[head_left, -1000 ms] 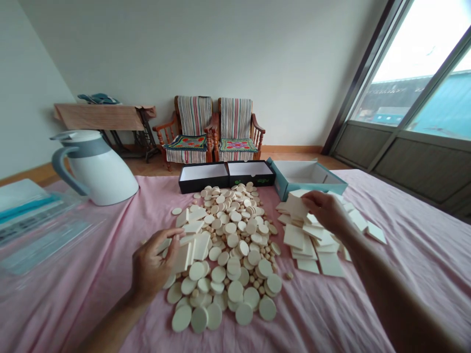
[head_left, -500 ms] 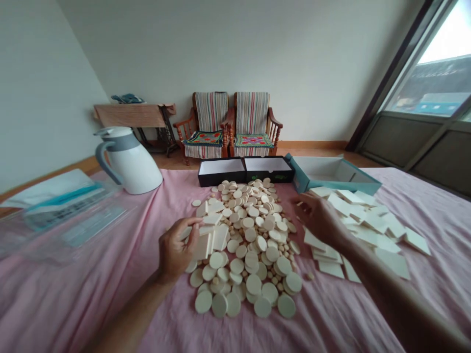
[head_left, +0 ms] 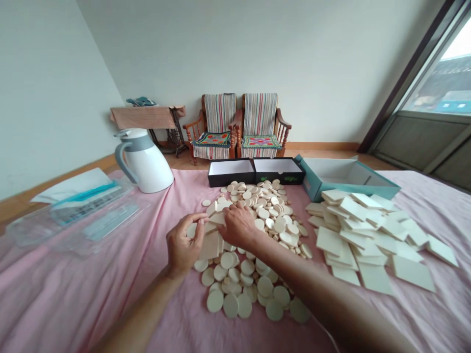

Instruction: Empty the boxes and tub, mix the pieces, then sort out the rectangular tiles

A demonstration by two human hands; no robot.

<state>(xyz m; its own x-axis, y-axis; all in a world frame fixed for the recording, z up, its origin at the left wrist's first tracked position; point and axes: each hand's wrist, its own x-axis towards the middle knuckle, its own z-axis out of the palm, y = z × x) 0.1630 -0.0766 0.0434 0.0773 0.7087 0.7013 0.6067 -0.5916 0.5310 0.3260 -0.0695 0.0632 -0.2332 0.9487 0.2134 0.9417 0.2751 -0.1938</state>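
Pale wooden discs (head_left: 265,287) of several sizes, with small beads among them, lie heaped in the middle of the pink cloth (head_left: 147,309). My left hand (head_left: 185,243) is at the heap's left edge, thumb and forefinger pinched together; whatever is between them is too small to make out. Beside it, my right hand (head_left: 238,224) reaches down over some square wooden tiles (head_left: 210,246), its fingertips hidden behind the hand. A larger pile of square tiles (head_left: 371,235) spreads over the cloth at the right.
Two black boxes with white insides (head_left: 231,172) and a teal box (head_left: 349,186) stand behind the heaps. A white and grey jug (head_left: 150,166) and clear plastic packaging (head_left: 91,211) are at the left. Two wooden chairs (head_left: 221,113) stand beyond.
My right hand has moved left from beside the right-hand tile pile to the tiles near my left hand. My left hand stays pinched at the heap's left edge. The view has shifted slightly.
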